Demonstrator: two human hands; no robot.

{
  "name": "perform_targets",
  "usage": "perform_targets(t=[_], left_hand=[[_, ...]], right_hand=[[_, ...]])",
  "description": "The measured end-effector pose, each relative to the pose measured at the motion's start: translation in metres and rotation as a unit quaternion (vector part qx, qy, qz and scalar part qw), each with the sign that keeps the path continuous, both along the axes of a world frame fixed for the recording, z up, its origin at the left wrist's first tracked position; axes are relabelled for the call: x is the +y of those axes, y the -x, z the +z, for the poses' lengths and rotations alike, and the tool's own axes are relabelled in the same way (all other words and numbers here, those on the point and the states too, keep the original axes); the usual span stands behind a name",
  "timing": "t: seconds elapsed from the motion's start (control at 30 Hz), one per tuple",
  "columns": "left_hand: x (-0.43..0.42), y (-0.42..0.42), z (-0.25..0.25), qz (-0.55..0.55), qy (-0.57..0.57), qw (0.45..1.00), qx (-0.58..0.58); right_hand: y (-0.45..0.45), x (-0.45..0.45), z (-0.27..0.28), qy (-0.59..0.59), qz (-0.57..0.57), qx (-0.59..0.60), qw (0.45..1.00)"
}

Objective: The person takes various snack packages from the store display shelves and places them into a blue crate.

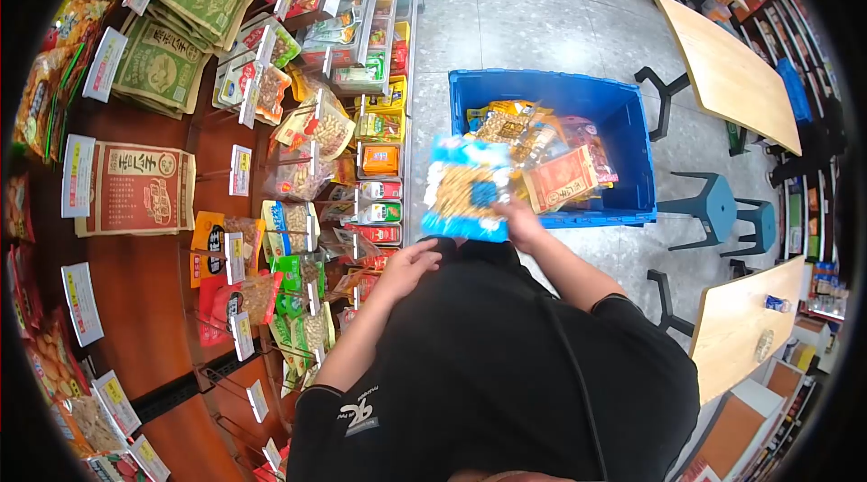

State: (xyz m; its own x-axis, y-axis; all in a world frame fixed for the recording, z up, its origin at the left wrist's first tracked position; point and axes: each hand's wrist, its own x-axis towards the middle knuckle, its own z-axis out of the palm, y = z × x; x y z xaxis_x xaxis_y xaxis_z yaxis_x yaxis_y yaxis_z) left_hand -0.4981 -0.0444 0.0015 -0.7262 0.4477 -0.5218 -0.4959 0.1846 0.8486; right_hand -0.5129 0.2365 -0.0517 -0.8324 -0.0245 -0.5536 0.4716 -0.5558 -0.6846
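Observation:
A blue and clear snack bag (468, 189) with tan, nut-like contents is gripped at its lower right corner by my right hand (519, 222). It is held up in front of the near left corner of a blue plastic crate (639, 152). Inside the crate lie several snack packets, among them a tan and red paper bag (560, 180) and a yellow packet (504, 125). My left hand (411, 267) holds nothing; its fingers are stretched out near my waist, below the snack bag and beside the shelf edge.
Hanging snack bags and price tags fill the shelf rack (135, 283) on my left. Brown paper bags (135, 189) hang there too. To the right stand wooden tables (727, 67) and teal stools (709, 207). Grey tiled floor (533, 13) extends beyond the crate.

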Motion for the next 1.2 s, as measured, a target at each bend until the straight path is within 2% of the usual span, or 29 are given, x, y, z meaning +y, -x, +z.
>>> perform_targets(t=[0.03, 0.07, 0.1, 0.17, 0.2, 0.23, 0.3, 0.33, 0.47, 0.53, 0.7, 0.87, 0.93, 0.97, 1.0, 1.03, 1.07, 1.13, 1.2], left_hand=[[0.004, -0.001, 0.007, -0.008, 0.007, 1.0, 0.017], [0.006, -0.002, 0.011, -0.016, 0.013, 0.999, 0.034], [0.0, -0.008, 0.005, -0.001, 0.012, 0.999, 0.032], [-0.009, -0.019, 0.001, 0.017, 0.009, 1.0, 0.022], [-0.016, -0.029, -0.001, 0.04, 0.01, 0.999, 0.019], [-0.025, -0.037, -0.005, 0.057, 0.013, 0.998, 0.02], [-0.042, -0.055, -0.015, 0.089, 0.016, 0.996, 0.019], [-0.049, -0.067, -0.015, 0.112, 0.022, 0.993, 0.017], [-0.064, -0.095, -0.005, 0.199, 0.023, 0.98, 0.021], [-0.071, -0.111, -0.005, 0.248, 0.011, 0.969, 0.022], [-0.096, -0.148, -0.019, 0.34, 0.004, 0.94, 0.041], [-0.118, -0.196, -0.024, 0.471, -0.029, 0.879, 0.066], [-0.132, -0.213, -0.032, 0.5, 0.032, 0.86, 0.096], [-0.14, -0.22, -0.034, 0.519, 0.071, 0.843, 0.122], [-0.149, -0.227, -0.04, 0.535, 0.111, 0.825, 0.144], [-0.164, -0.227, -0.055, 0.582, 0.08, 0.782, 0.208], [-0.177, -0.224, -0.041, 0.596, 0.096, 0.77, 0.208], [-0.192, -0.216, 0.002, 0.62, 0.128, 0.747, 0.204], [-0.194, -0.217, 0.0, 0.621, 0.124, 0.747, 0.201]], right_hand=[[0.001, 0.019, -0.003, 0.003, -0.063, 0.003, 0.998], [0.0, 0.033, 0.024, -0.046, -0.115, -0.024, 0.992], [0.006, 0.042, 0.023, 0.017, -0.205, -0.033, 0.978], [0.01, 0.089, -0.013, -0.009, -0.235, -0.08, 0.969], [0.013, 0.112, -0.037, 0.038, -0.171, -0.053, 0.983], [0.013, 0.1, -0.01, 0.023, -0.187, -0.07, 0.98], [0.015, 0.086, -0.002, 0.016, -0.079, -0.098, 0.992], [0.017, 0.072, -0.003, -0.005, -0.018, -0.1, 0.995], [0.018, -0.005, 0.007, 0.026, 0.103, -0.081, 0.991], [0.014, -0.042, 0.018, 0.005, 0.175, -0.072, 0.982], [0.008, -0.111, 0.032, -0.043, 0.388, -0.035, 0.92], [-0.004, -0.16, 0.02, -0.093, 0.517, -0.029, 0.85], [-0.011, -0.185, 0.033, -0.118, 0.55, -0.044, 0.826], [-0.01, -0.2, 0.037, -0.131, 0.568, -0.029, 0.812], [-0.005, -0.215, 0.036, -0.157, 0.582, 0.036, 0.797], [0.004, -0.234, 0.033, -0.182, 0.593, 0.1, 0.778], [0.012, -0.249, 0.032, -0.205, 0.602, 0.164, 0.754], [0.015, -0.271, 0.053, -0.22, 0.581, 0.243, 0.745], [0.014, -0.275, 0.057, -0.223, 0.568, 0.28, 0.741]])
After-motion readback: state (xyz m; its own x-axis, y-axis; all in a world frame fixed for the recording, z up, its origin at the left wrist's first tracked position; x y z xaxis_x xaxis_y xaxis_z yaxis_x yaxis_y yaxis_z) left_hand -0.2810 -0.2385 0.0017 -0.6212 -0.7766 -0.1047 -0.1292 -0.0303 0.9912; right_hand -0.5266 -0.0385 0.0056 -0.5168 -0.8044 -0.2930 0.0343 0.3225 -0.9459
